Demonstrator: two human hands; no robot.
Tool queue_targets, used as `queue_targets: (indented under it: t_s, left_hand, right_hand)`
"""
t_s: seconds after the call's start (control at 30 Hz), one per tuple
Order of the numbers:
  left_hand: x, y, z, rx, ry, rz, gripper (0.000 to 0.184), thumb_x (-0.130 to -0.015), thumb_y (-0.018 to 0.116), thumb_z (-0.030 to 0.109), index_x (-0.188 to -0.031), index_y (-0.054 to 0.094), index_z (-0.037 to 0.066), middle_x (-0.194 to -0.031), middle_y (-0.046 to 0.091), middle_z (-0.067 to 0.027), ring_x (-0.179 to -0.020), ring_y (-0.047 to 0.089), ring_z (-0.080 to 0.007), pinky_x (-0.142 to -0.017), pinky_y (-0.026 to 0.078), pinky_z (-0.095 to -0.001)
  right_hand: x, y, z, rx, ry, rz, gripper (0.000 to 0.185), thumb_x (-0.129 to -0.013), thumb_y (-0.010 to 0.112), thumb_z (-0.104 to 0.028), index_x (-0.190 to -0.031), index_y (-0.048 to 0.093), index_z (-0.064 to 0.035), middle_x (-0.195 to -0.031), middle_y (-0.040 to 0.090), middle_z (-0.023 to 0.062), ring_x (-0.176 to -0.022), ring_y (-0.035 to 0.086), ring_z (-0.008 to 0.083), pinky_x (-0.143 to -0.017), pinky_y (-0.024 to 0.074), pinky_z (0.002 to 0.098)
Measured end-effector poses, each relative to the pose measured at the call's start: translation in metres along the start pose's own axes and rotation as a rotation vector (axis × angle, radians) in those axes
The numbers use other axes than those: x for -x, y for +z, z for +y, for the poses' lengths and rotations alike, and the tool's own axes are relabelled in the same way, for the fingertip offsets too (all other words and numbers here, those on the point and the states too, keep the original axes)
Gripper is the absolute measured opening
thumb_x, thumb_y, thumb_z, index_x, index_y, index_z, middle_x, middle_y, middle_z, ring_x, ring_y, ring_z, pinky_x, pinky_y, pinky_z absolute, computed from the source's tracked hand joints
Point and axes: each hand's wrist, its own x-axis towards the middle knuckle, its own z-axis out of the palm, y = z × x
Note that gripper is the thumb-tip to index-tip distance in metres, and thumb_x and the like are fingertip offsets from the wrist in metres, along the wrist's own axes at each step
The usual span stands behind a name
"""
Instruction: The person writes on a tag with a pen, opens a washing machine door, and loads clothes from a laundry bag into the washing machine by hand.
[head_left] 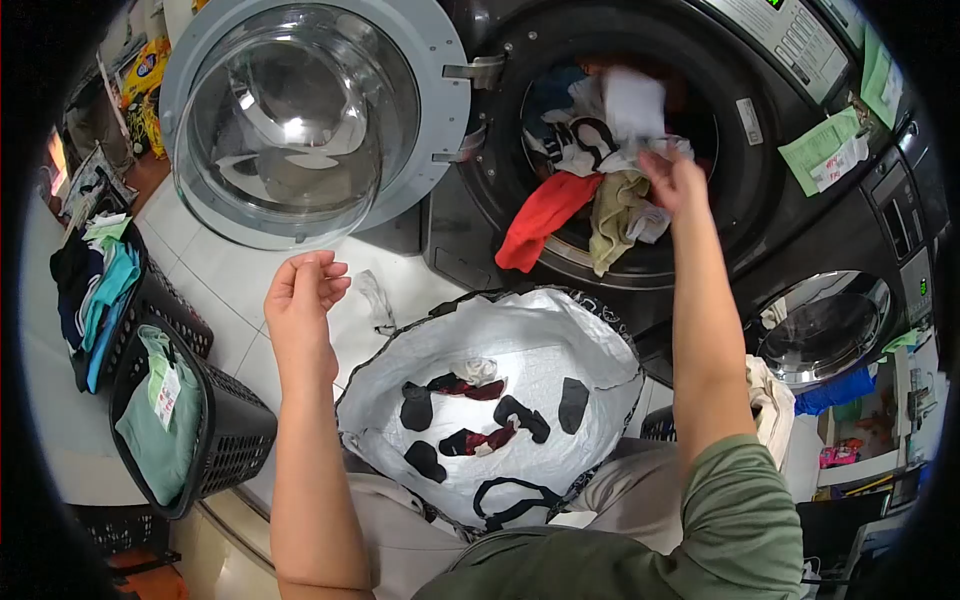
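My right hand (677, 182) is at the mouth of a front-loading washing machine drum (715, 150), its fingers apart against the laundry. Just beyond the fingertips a white cloth (633, 104) is blurred by motion, with no grip on it visible. A red garment (545, 220) and an olive-beige garment (618, 215) hang over the drum's lip, beside white and black clothes (580, 143). My left hand (305, 285) is raised below the round glass door (290, 130), fingers curled in and nothing visible in them. Between my legs stands a white-lined bag (540, 370) with several dark socks (572, 405) inside.
The washer door stands open at the left. Black baskets of folded clothes (225, 430) line the left side. Another machine's round door (830, 320) is at right, near a cream cloth (772, 410). Green paper slips (820, 150) hang on the machines. White tiles (210, 300) cover the floor.
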Motion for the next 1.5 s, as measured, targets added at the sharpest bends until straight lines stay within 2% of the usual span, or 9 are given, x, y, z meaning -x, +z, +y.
queue_targets:
  t_s: [0.1, 0.2, 0.43, 0.63, 0.77, 1.03, 1.27, 1.37, 1.5]
  left_hand:
    - [-0.002, 0.0, 0.001, -0.032, -0.003, -0.009, 0.023, -0.097, 0.053, 0.022, -0.1, 0.062, 0.002, -0.088, 0.066, -0.0067, -0.078, 0.062, -0.0132, -0.077, 0.051, -0.0275]
    - [-0.002, 0.008, 0.001, -0.021, -0.004, -0.003, 0.023, -0.097, 0.053, 0.022, -0.1, 0.063, 0.001, -0.089, 0.066, -0.0068, -0.079, 0.062, -0.0137, -0.077, 0.051, -0.0278]
    - [-0.005, -0.008, -0.007, -0.056, 0.039, -0.036, 0.026, -0.097, 0.055, 0.024, -0.102, 0.063, 0.0, -0.091, 0.067, -0.0084, -0.081, 0.062, -0.0148, -0.08, 0.05, -0.0296]
    - [0.006, -0.014, -0.007, -0.158, 0.061, -0.078, 0.026, -0.098, 0.053, 0.023, -0.104, 0.064, -0.001, -0.092, 0.068, -0.0095, -0.082, 0.064, -0.015, -0.082, 0.051, -0.0292]
    - [0.01, -0.014, -0.012, -0.234, 0.045, -0.071, 0.024, -0.098, 0.054, 0.02, -0.102, 0.065, -0.001, -0.09, 0.068, -0.0098, -0.081, 0.064, -0.0155, -0.08, 0.052, -0.0286]
    - [0.004, 0.013, -0.024, -0.213, 0.029, -0.101, 0.022, -0.096, 0.056, 0.018, -0.097, 0.066, -0.002, -0.085, 0.069, -0.0102, -0.078, 0.065, -0.0154, -0.078, 0.052, -0.0281]
    - [0.012, 0.011, -0.021, -0.273, 0.094, -0.114, 0.021, -0.098, 0.056, 0.016, -0.096, 0.065, -0.004, -0.09, 0.067, -0.0099, -0.082, 0.065, -0.0156, -0.079, 0.054, -0.0299]
    - [0.013, 0.007, -0.015, -0.226, 0.093, -0.095, 0.021, -0.098, 0.055, 0.016, -0.098, 0.064, -0.003, -0.092, 0.068, -0.0107, -0.083, 0.066, -0.0167, -0.079, 0.054, -0.0306]
    - [0.017, 0.002, -0.008, -0.195, 0.078, -0.1, 0.021, -0.098, 0.054, 0.016, -0.099, 0.064, -0.003, -0.093, 0.067, -0.0113, -0.083, 0.066, -0.0169, -0.079, 0.054, -0.0307]
  right_hand:
    - [0.041, 0.045, -0.008, 0.29, -0.037, -0.017, 0.044, -0.092, 0.063, -0.017, -0.127, 0.047, 0.0042, -0.102, 0.063, 0.0127, -0.086, 0.065, 0.0207, -0.072, 0.0566, 0.0329]
    - [0.11, 0.06, 0.045, 0.688, 0.096, -0.572, 0.032, -0.088, 0.07, -0.025, -0.111, 0.064, -0.0028, -0.082, 0.068, 0.0063, -0.07, 0.066, 0.0151, -0.064, 0.0517, 0.0273]
    - [0.162, -0.054, 0.209, 1.597, 0.485, -1.311, 0.05, -0.084, 0.07, -0.045, -0.118, 0.065, -0.0081, -0.096, 0.071, 0.0101, -0.08, 0.067, 0.021, -0.075, 0.0523, 0.0342]
    - [0.2, -0.258, 0.348, 1.943, 0.612, -0.673, 0.093, -0.066, 0.078, -0.06, -0.137, 0.048, -0.0085, -0.128, 0.059, 0.0224, -0.121, 0.055, 0.0363, -0.103, 0.0433, 0.0401]
    - [0.279, -0.246, 0.376, 1.595, 0.671, -0.146, 0.11, -0.057, 0.083, -0.061, -0.147, 0.035, -0.0191, -0.149, 0.025, 0.0313, -0.134, 0.037, 0.0456, -0.107, 0.0382, 0.0477]
    - [0.367, -0.081, 0.388, 1.764, 0.732, -0.736, 0.116, -0.056, 0.085, -0.057, -0.15, 0.021, -0.0367, -0.159, -0.003, 0.0202, -0.142, 0.009, 0.0512, -0.098, 0.0275, 0.0773]
    - [0.365, -0.144, 0.44, 1.451, 0.136, -0.97, 0.049, -0.067, 0.074, -0.01, -0.113, 0.058, -0.0108, -0.114, 0.05, 0.0197, -0.107, 0.052, 0.0438, -0.092, 0.0471, 0.0454]
    - [0.31, -0.118, 0.415, 1.0, 0.344, -1.063, 0.047, -0.068, 0.072, -0.008, -0.112, 0.056, -0.0105, -0.118, 0.052, 0.0172, -0.109, 0.053, 0.0394, -0.091, 0.0472, 0.0471]
    - [0.256, -0.027, 0.356, 1.437, 0.133, -0.915, 0.066, -0.068, 0.074, -0.011, -0.13, 0.052, -0.0223, -0.132, 0.048, 0.0136, -0.113, 0.053, 0.0373, -0.094, 0.0474, 0.0428]
